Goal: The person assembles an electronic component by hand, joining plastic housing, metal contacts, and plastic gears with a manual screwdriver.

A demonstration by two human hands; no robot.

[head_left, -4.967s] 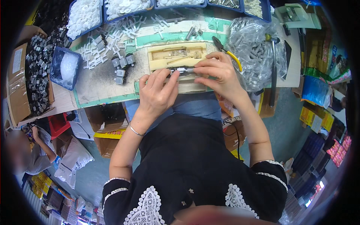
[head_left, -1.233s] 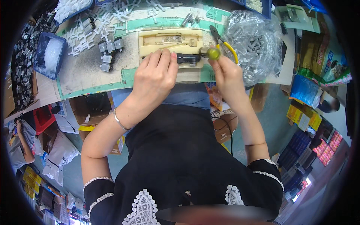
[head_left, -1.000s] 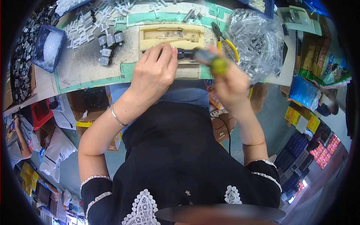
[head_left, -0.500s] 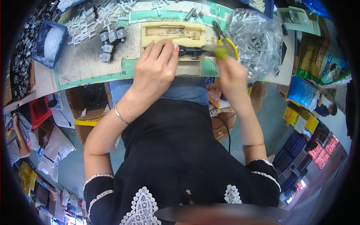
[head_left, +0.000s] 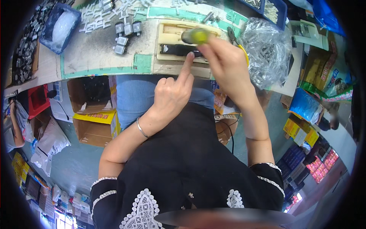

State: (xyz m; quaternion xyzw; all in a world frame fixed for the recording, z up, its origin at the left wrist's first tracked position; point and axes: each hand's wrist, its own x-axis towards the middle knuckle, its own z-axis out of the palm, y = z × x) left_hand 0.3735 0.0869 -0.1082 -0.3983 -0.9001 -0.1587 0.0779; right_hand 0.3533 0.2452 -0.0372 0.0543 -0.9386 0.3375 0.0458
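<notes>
Right hand point(head_left: 225, 63) grip closed round yellow-green screwdriver handle point(head_left: 196, 36), tool angled down toward black part point(head_left: 173, 49) seated in beige jig point(head_left: 169, 32) on surface point(head_left: 95, 53). Left hand point(head_left: 171, 95) holds nothing, index finger out, tip pressing right end of black part. Judgement: keep finger pressure steady, tool square to part, so it stays seated. Clear bag of parts point(head_left: 267, 49) just right of jig

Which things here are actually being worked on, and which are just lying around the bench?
In use:
right hand holding a green-handled screwdriver
left hand, forefinger on the black part
cream jig

Lying about:
clear bag of parts
blue bin
grey blocks
pliers
</notes>
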